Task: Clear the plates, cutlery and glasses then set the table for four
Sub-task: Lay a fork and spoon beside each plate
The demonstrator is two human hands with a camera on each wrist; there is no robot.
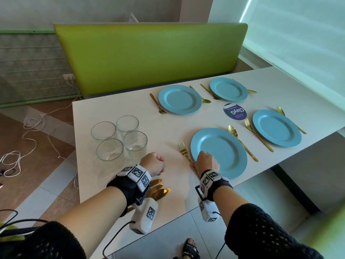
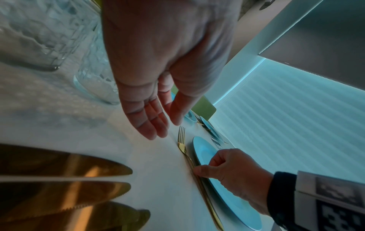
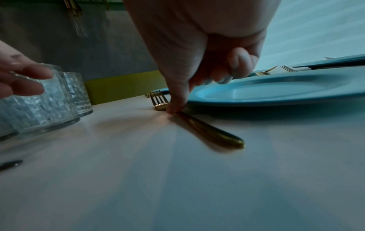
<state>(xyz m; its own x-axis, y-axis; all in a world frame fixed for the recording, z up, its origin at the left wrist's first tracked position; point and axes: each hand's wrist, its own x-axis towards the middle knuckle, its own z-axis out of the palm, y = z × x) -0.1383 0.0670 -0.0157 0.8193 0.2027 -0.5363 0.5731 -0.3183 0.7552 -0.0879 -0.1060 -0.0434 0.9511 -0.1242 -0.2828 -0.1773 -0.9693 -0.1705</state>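
Gold knives [image 1: 160,189] are laid side by side at the near edge of the worktop [image 1: 130,217], partly hidden under the left wrist. Above them the left hand [image 1: 155,163] is held over the worktop beside the glasses, its grip loose with fingers relaxed and holding nothing, as the left wrist view shows. Just to the right, the right hand [image 1: 207,162] is set on the gold fork [image 1: 183,150] lying just beside the near blue plate [image 1: 224,152]; its grip is closed down on the fork's handle, the thumb pressed against it, the other fingers curled at the plate's rim. A gold spoon [image 1: 240,141] lies on the plate's other side. Four clear glasses [image 1: 119,137] are grouped to the left. Farther back, three more blue plates [image 1: 180,99] are laid with gold cutlery, around a round blue sticker [image 1: 234,112]. A green bench back [image 1: 149,57] is seen beyond.
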